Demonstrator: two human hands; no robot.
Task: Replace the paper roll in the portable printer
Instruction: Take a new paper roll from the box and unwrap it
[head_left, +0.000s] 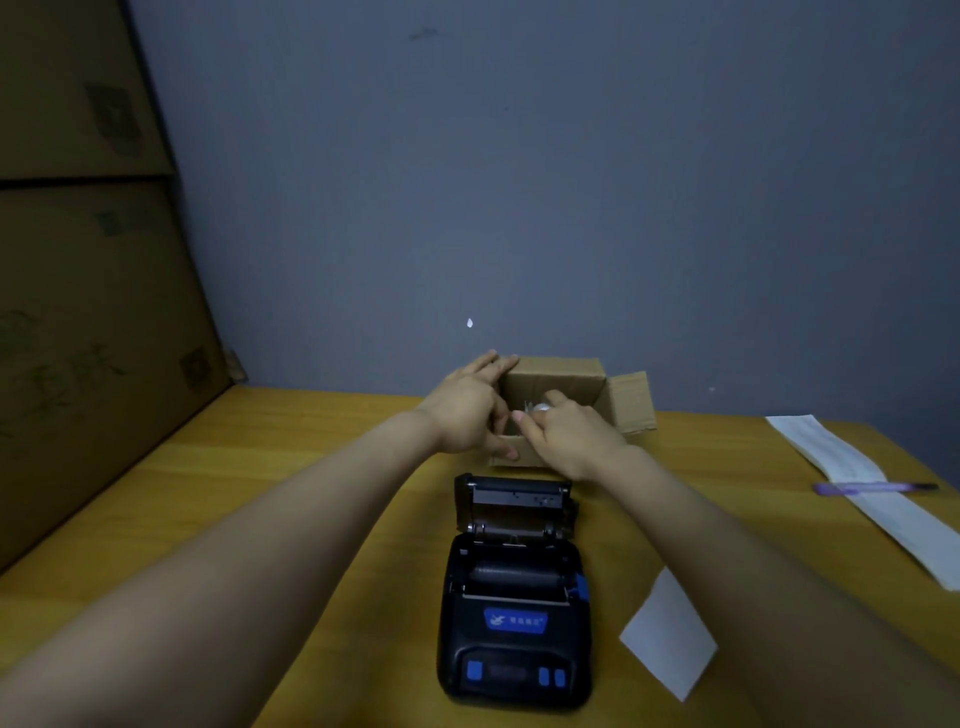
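A black portable printer (511, 613) with blue buttons lies on the wooden table, its lid flipped open and its paper bay dark, with no roll visible in it. Behind it stands a small open cardboard box (566, 382). My left hand (467, 410) grips the box's left wall and near corner. My right hand (571, 434) reaches into the box, its fingers closed around a white paper roll (540, 408) that shows only partly above the fingers.
A long strip of white paper (883, 499) runs along the table's right side with a purple pen (872, 487) lying across it. A loose white slip (670, 639) rests right of the printer. Large cardboard cartons (78, 260) are stacked at the left, a grey wall behind.
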